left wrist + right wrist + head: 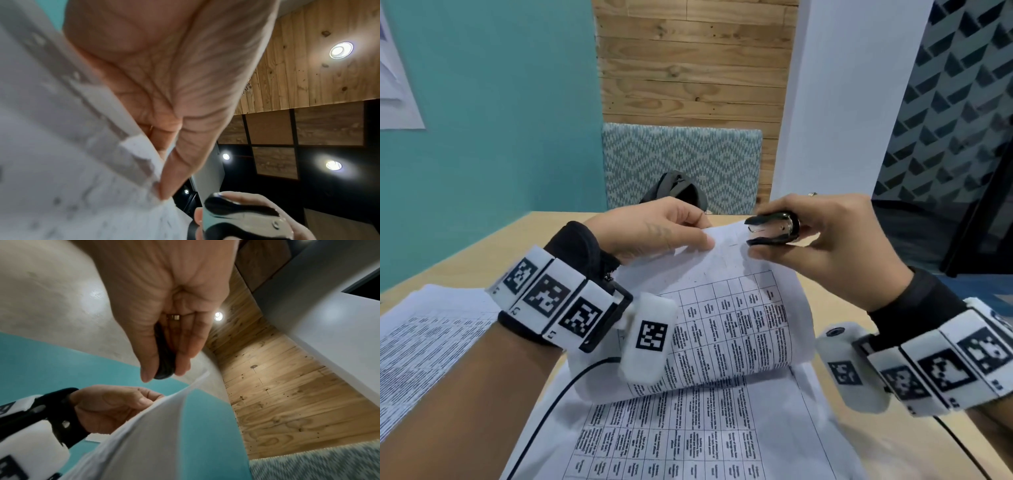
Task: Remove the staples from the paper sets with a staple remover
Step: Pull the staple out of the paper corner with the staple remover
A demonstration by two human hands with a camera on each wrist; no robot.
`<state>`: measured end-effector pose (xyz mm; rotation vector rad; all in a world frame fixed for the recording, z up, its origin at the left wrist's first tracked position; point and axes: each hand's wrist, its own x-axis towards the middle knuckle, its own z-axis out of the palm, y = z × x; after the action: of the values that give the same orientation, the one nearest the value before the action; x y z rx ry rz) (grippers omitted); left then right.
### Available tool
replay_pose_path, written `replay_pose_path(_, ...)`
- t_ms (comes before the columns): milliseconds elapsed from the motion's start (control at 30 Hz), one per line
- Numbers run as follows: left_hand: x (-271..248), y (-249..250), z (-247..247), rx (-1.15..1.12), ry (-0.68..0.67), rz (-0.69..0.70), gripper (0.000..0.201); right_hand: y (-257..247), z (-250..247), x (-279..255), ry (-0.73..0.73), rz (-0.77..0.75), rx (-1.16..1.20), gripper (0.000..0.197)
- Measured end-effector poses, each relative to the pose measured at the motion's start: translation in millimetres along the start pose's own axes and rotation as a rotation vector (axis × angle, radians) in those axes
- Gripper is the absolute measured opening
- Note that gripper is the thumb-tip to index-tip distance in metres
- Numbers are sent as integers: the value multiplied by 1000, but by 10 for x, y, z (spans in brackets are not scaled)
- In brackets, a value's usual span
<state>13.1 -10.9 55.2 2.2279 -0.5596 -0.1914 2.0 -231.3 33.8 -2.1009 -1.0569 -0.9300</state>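
A stapled paper set [726,315] printed with tables is lifted off the desk, its top corner raised. My left hand [654,229] pinches that top edge between thumb and fingers. A small staple [732,245] shows near the corner. My right hand [822,236] grips a black and chrome staple remover [770,229], jaws apart, pointing left just right of the staple. In the left wrist view the paper set [72,162] fills the left side and the staple remover [242,216] sits at the bottom. In the right wrist view the staple remover [164,363] lies between thumb and fingers above the paper's edge [185,391].
More printed sheets [688,442] lie flat under the lifted set, and another pile [424,329] lies at the left of the wooden desk [482,253]. A patterned chair [681,164] with a dark bag [678,192] stands beyond the far edge. A black cable [551,404] crosses the papers.
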Motion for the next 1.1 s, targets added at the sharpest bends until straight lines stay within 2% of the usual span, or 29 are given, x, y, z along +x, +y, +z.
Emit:
replay_pose_path(67,-8,9,27,-27,-30,24,15,14,19,-6,-34,-4,-1,37)
replay_pose_path(167,-9,6,60,-81,-55,42,31,31,24,-11,-62,-30,-40,40)
replay_pose_path(233,-4,7,76,-103,-73,39,33,46,21,-14,-72,-34,-47,39)
replay_pose_path(400,13,-17,79,-181,-121,31,28,66,27,-21,-115,-33,-21,44)
replay_pose_path(600,35,-31,94,-267,-157,2,22,74,36,-18,-173,-53,-68,42)
replay_pose_path(733,47,-7,122,-296,-141,2,12,52,34,-22,-167,-100,-107,41)
replay_pose_path(1100,56,24,138,-361,-90,-14,11,31,32,-25,-153,-156,-153,48)
